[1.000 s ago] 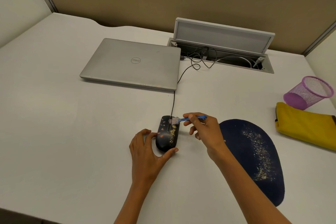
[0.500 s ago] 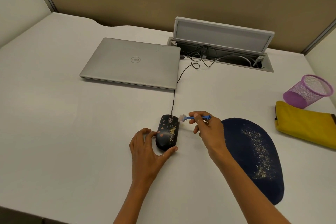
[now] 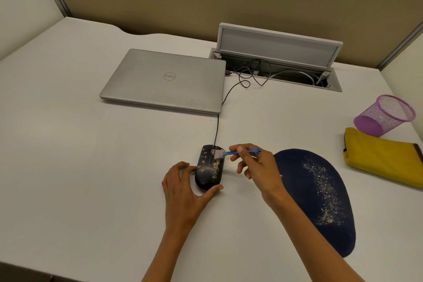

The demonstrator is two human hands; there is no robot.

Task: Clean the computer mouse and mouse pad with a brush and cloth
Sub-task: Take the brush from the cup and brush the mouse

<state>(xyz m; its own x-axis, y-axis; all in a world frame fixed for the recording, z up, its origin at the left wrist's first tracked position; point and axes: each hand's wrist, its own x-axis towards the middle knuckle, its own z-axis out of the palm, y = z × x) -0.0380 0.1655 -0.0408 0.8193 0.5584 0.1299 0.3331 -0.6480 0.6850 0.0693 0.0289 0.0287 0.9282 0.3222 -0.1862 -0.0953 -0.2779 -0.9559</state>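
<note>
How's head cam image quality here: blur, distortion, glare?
Head view: wide-angle bowing along the partition and desk edges; soft, even light with faint shadows; brush head slightly motion-smeared over the mouse; crumbs on the mouse pad sharp; no harsh glare on the laptop.

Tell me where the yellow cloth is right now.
In the head view the yellow cloth lies on the desk's far right edge, just in front of the tipped purple mesh cup and right of the dark mouse pad.

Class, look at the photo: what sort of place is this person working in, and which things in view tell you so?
Most likely an office cubicle desk. A fabric partition backs the white desk, a closed laptop lies on it, and a cable well with an open lid is set into the desktop.
</note>
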